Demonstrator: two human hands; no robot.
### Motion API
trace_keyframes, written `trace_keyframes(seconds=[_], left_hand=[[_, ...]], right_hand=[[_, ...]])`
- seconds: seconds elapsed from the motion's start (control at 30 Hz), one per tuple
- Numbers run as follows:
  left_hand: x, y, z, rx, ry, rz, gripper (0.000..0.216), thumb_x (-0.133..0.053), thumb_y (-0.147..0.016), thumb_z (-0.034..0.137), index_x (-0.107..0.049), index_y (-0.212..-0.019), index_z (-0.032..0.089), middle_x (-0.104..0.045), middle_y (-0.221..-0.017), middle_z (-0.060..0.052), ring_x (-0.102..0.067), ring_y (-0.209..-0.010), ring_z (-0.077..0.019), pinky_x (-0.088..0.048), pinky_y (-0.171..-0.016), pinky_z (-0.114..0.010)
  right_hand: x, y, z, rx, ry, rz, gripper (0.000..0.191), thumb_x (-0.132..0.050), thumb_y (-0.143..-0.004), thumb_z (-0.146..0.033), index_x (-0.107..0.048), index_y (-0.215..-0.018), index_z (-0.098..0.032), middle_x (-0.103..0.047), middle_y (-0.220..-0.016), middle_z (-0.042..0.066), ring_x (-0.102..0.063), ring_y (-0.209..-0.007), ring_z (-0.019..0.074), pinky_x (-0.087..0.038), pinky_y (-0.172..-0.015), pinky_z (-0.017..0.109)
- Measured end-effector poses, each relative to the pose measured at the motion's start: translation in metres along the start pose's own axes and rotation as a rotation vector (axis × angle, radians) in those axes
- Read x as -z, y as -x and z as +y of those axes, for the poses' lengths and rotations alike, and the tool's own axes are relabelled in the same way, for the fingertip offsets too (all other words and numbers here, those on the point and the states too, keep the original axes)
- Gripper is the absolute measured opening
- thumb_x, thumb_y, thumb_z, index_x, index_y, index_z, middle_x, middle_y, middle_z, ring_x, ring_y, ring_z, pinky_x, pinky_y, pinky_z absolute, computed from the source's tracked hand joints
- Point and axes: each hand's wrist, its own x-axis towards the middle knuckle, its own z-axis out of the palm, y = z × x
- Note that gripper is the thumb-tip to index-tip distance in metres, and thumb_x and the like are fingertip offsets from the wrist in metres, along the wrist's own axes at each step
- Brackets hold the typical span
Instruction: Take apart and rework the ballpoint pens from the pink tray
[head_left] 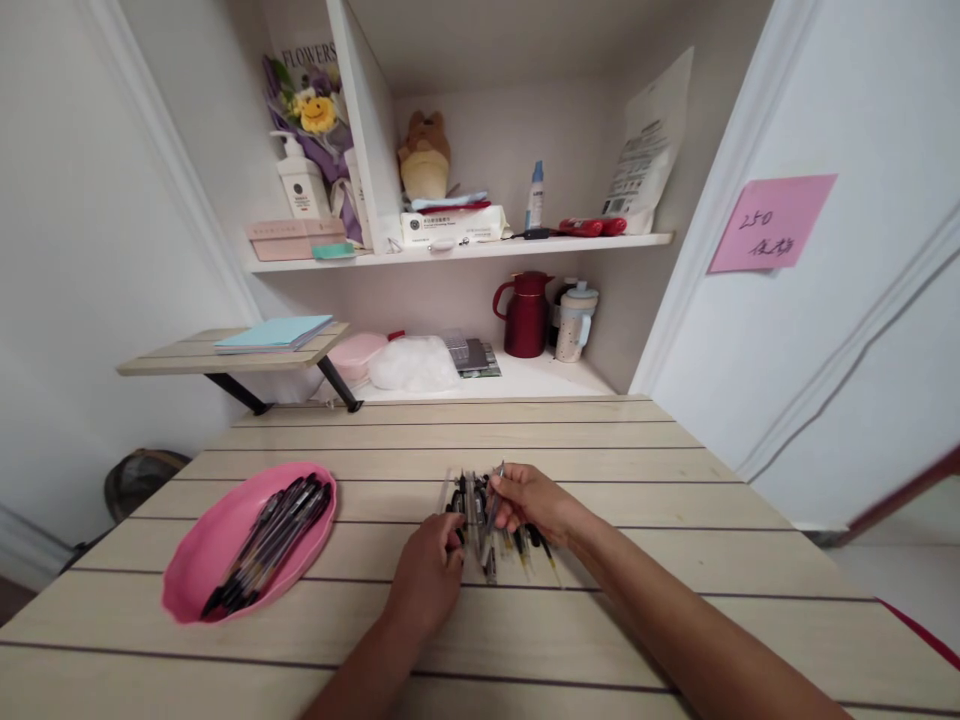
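A pile of pen parts, with clear barrels and black caps, lies on the table between my hands. My right hand is closed in a pinch around a clear pen barrel, which is held tilted over the pile. At the pile's left side is my left hand, its fingers curled against dark pieces; what they hold, if anything, is hidden. Several thin ink refills with yellowish ends stick out below my right hand. To the left, a pink oval basket contains a bundle of assembled-looking pens.
A small raised shelf with blue paper stands at the table's back left. Behind the table, a white cabinet shelf carries bottles and packets. A red jug and a pale cup stand below it.
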Motion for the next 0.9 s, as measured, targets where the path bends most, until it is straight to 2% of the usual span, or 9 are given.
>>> trace_keyframes(seconds=[0.13, 0.2, 0.27, 0.4, 0.53, 0.63, 0.8, 0.83, 0.9], left_hand=[[0.001, -0.001, 0.009, 0.059, 0.206, -0.075, 0.021, -0.046, -0.070, 0.023, -0.064, -0.080, 0.017, -0.060, -0.068, -0.002, -0.052, -0.064, -0.0150, -0.037, -0.061, -0.023], [0.002, -0.001, 0.013, 0.101, 0.298, -0.150, 0.017, -0.051, -0.067, 0.025, -0.064, -0.074, 0.015, -0.057, -0.061, 0.000, -0.048, -0.057, -0.0127, -0.035, -0.055, -0.021], [0.002, -0.001, 0.016, 0.146, 0.350, -0.176, 0.012, -0.056, -0.063, 0.024, -0.063, -0.068, 0.015, -0.054, -0.056, 0.002, -0.045, -0.052, -0.0110, -0.033, -0.050, -0.020], [0.001, 0.000, 0.017, 0.274, 0.411, -0.134, 0.009, -0.059, -0.060, 0.025, -0.060, -0.061, 0.016, -0.048, -0.045, 0.004, -0.040, -0.043, -0.0095, -0.029, -0.043, -0.019], [-0.002, 0.003, 0.015, 0.317, 0.435, -0.141, 0.007, -0.059, -0.058, 0.024, -0.057, -0.057, 0.017, -0.046, -0.042, 0.005, -0.037, -0.039, -0.0081, -0.028, -0.040, -0.018], [-0.004, 0.005, 0.012, 0.316, 0.412, -0.176, 0.005, -0.058, -0.057, 0.022, -0.056, -0.058, 0.017, -0.048, -0.046, 0.005, -0.037, -0.037, -0.0068, -0.027, -0.037, -0.018], [-0.007, 0.008, 0.013, 0.344, 0.342, -0.231, 0.014, -0.055, -0.059, 0.022, -0.055, -0.072, 0.019, -0.045, -0.045, 0.008, -0.037, -0.028, -0.0072, -0.026, -0.031, -0.019], [-0.007, 0.008, 0.014, 0.351, 0.330, -0.238, 0.014, -0.054, -0.060, 0.022, -0.054, -0.073, 0.019, -0.045, -0.045, 0.008, -0.038, -0.027, -0.0077, -0.026, -0.030, -0.019], [-0.008, 0.009, 0.015, 0.365, 0.318, -0.251, 0.014, -0.054, -0.060, 0.022, -0.052, -0.074, 0.019, -0.045, -0.045, 0.008, -0.041, -0.026, -0.0088, -0.027, -0.029, -0.019]], right_hand=[[-0.011, 0.004, 0.000, 0.014, -0.042, -0.005, 0.031, -0.059, -0.068, -0.043, -0.048, -0.070, -0.014, -0.057, -0.048, -0.002, -0.051, -0.038, 0.0063, -0.036, -0.034, 0.014], [-0.015, 0.004, 0.000, 0.041, -0.065, -0.026, 0.031, -0.060, -0.067, -0.043, -0.049, -0.070, -0.014, -0.057, -0.050, -0.002, -0.052, -0.039, 0.0062, -0.037, -0.036, 0.014], [-0.017, 0.004, 0.001, 0.074, -0.091, -0.022, 0.031, -0.062, -0.065, -0.042, -0.051, -0.072, -0.014, -0.058, -0.054, -0.002, -0.052, -0.041, 0.0060, -0.038, -0.037, 0.015], [-0.016, 0.000, 0.002, 0.152, -0.143, 0.138, 0.029, -0.066, -0.061, -0.039, -0.053, -0.069, -0.014, -0.056, -0.051, -0.002, -0.051, -0.041, 0.0062, -0.037, -0.037, 0.015], [-0.007, -0.001, -0.004, 0.196, -0.204, 0.232, 0.028, -0.068, -0.058, -0.035, -0.058, -0.071, -0.013, -0.058, -0.057, 0.001, -0.051, -0.043, 0.0070, -0.035, -0.036, 0.016], [0.009, -0.002, -0.013, 0.257, -0.246, 0.342, 0.026, -0.067, -0.060, -0.035, -0.057, -0.073, -0.015, -0.059, -0.062, 0.002, -0.049, -0.043, 0.0069, -0.032, -0.034, 0.017], [0.045, -0.008, -0.022, 0.425, -0.249, 0.657, 0.027, -0.061, -0.064, -0.042, -0.050, -0.071, -0.018, -0.060, -0.065, 0.001, -0.048, -0.042, 0.0058, -0.034, -0.036, 0.019], [0.049, -0.010, -0.021, 0.426, -0.225, 0.696, 0.028, -0.060, -0.064, -0.043, -0.049, -0.070, -0.018, -0.059, -0.062, 0.000, -0.047, -0.041, 0.0055, -0.034, -0.035, 0.018], [0.051, -0.012, -0.016, 0.362, -0.114, 0.682, 0.028, -0.059, -0.065, -0.043, -0.048, -0.067, -0.017, -0.057, -0.057, -0.001, -0.045, -0.037, 0.0052, -0.031, -0.032, 0.018]])
